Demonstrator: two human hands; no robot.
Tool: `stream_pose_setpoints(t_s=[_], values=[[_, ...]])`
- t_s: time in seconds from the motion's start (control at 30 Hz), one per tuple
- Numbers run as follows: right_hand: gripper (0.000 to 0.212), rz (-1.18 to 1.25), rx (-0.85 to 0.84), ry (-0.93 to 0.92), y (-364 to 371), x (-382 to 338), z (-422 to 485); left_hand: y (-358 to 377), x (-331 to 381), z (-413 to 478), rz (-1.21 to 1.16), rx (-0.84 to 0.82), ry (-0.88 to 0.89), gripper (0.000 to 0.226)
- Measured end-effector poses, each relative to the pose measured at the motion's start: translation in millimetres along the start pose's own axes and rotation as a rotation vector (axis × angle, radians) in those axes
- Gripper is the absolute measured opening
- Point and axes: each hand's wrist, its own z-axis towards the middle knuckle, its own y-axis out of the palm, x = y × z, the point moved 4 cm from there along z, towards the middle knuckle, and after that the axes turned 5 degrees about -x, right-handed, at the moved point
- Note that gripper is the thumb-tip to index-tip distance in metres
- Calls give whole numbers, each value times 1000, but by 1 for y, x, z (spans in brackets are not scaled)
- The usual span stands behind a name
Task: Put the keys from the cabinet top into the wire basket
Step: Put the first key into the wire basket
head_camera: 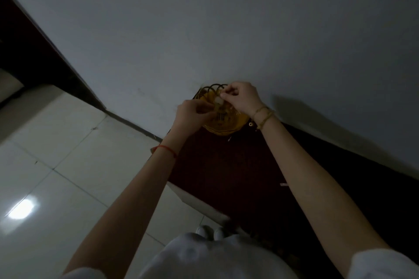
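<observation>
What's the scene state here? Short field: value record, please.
surface: dark red cabinet top against a pale wall
basket: wire basket with yellow base, at the far end by the wall
left hand: left hand over the basket, fingers pinched on something small
right hand: right hand over the basket, pinching a small pale item
keys: not clearly made out; dim, blurred
floor: pale tiles to the left

We're inside a dim home hallway here: glossy pale floor tiles [56,165] run up to a plain grey wall [204,18]. A dark red cabinet top [226,165] sits against it, and a dark doorway [27,52] opens on the left.
</observation>
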Motion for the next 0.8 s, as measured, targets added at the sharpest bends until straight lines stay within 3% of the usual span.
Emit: stream_pose_setpoints(t_s=[0.23, 0.4, 0.8], values=[[16, -89, -109, 93, 28, 26, 37, 9, -19, 33, 271, -24, -27, 24], [18, -121, -131, 109, 32, 29, 42, 8, -10, 38, 433, 47, -37, 19], [18, -409, -207, 150, 43, 36, 43, 7, -18, 34, 374, 78, -15, 18]])
